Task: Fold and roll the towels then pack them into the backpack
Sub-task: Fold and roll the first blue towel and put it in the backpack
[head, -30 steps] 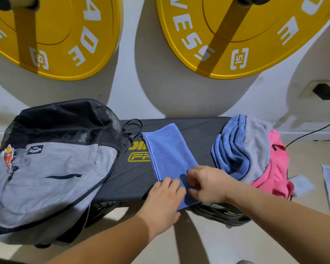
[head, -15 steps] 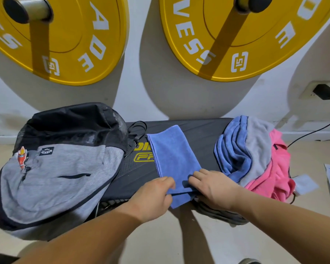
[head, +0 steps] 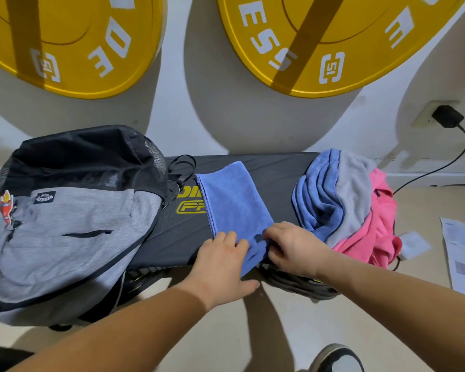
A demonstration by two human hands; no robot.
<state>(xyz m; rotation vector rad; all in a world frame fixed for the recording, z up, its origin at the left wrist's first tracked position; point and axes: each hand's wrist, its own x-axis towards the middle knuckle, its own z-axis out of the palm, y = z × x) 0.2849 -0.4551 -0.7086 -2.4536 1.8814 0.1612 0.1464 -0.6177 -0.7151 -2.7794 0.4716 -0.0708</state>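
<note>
A folded blue towel (head: 234, 200) lies as a long strip across the black counter (head: 279, 183), running from the far edge to the near edge, where its end is rumpled and hangs slightly over. Both hands work at that near end. The left hand (head: 220, 261) rests on the towel's left corner with a spread grip: fingers fairly straight on the cloth, thumb stuck out below the towel's end. The right hand (head: 293, 248) is at the right corner, its grip pinching the bunched cloth with curled fingers. The two hands are close together, with only a narrow band of towel showing between them.

The grey and black backpack (head: 65, 229) lies on the counter's left end, overhanging the near edge, apart from the towel. On the right end sits a loose pile of towels (head: 341, 200) in blue, grey and pink, just beside the right hand. Two yellow weight plates (head: 78, 49) hang on the wall behind
</note>
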